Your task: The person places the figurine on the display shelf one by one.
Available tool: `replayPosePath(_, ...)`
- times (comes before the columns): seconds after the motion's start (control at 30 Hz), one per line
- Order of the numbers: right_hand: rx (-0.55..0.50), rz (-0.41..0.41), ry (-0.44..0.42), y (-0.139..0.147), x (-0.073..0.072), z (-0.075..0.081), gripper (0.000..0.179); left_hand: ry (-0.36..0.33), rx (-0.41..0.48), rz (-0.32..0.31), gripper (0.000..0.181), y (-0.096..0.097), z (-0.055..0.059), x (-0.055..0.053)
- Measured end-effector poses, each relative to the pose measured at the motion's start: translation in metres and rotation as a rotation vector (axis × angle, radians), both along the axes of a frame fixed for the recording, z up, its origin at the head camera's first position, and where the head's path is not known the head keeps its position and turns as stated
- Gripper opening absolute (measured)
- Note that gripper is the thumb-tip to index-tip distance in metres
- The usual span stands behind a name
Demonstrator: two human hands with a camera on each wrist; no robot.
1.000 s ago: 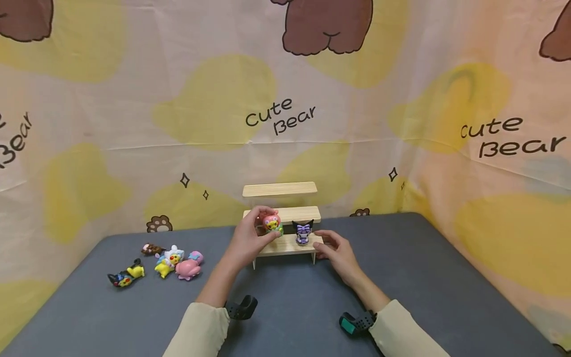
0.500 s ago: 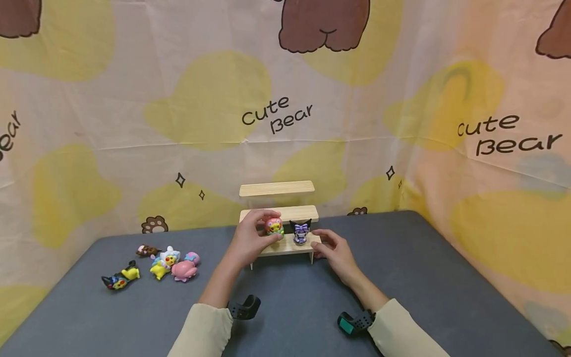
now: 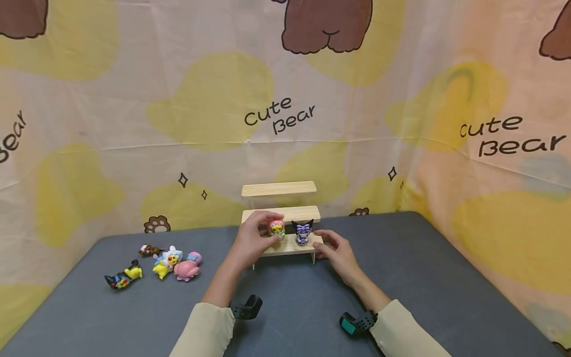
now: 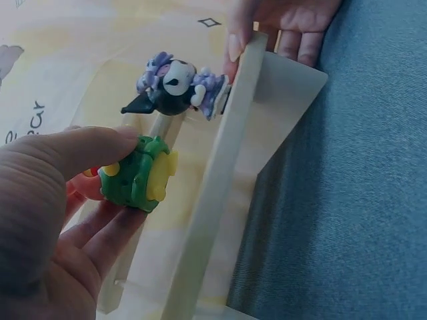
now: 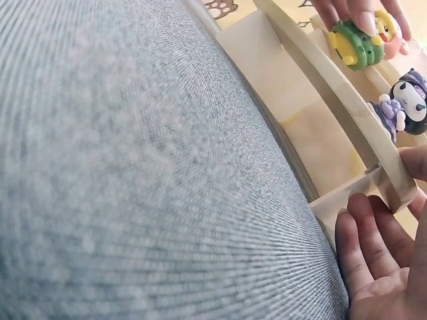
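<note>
My left hand (image 3: 253, 240) pinches a small toy figurine (image 3: 276, 228) with a pink head, yellow face and green body. In the left wrist view, a gap shows between the figurine's yellow underside and the lowest step. That step belongs to a three-tier wooden display stand (image 3: 294, 248). A black-and-purple figurine (image 3: 303, 232) with pointed ears and a bow stands upright on the same step, toward its right end. Beside it, my right hand (image 5: 380, 257) grips the step's right end, thumb at the wood and the other fingers by the clear side panel (image 5: 347, 197).
To the left, on the grey tabletop (image 3: 285, 317), lie several more figurines: a pink one (image 3: 186, 270), a white-and-yellow one (image 3: 171, 257), a black-and-yellow one (image 3: 122, 278) and a brown one (image 3: 149, 249). A printed cloth (image 3: 214, 99) hangs behind the stand.
My left hand has brought the pink-headed figurine slightly right and lower, closer to the lowest step. The right hand keeps its grip on the stand; the head view has shifted a little.
</note>
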State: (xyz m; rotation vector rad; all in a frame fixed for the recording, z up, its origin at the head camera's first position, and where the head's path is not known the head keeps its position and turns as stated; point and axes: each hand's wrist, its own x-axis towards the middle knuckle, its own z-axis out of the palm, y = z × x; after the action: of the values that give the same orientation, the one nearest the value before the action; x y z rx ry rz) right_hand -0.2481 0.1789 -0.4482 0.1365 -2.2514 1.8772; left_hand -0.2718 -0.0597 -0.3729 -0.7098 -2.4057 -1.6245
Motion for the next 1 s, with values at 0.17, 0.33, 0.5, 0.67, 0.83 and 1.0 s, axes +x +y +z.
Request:
replayPosePath(0.17,0.001,-0.006,-0.008,-0.001,0.000,0.000,0.036,0.024,-0.005,-0.021,0.046,0.003,-0.007,-0.002)
replayPosePath(0.33,-0.001,-0.007,-0.014,-0.001,0.001,0.001,0.036,0.033,-0.024,-0.013,0.045,0.004,-0.012,-0.002)
replayPosePath(0.5,-0.004,-0.002,-0.010,-0.001,0.001,0.002,0.037,0.047,-0.038,-0.004,0.045,0.004,-0.012,-0.001)
replayPosePath(0.67,-0.002,-0.003,-0.009,-0.001,0.002,0.002,0.037,0.085,-0.076,-0.005,0.045,0.000,-0.012,0.000)
replayPosePath(0.83,0.003,-0.007,-0.010,-0.001,0.001,0.002,0.037,0.133,-0.132,0.007,0.046,-0.005,-0.011,-0.001)
replayPosePath(1.0,0.007,-0.009,-0.016,-0.001,0.001,0.002,0.036,0.193,-0.212,0.037,0.046,-0.010,-0.009,-0.002)
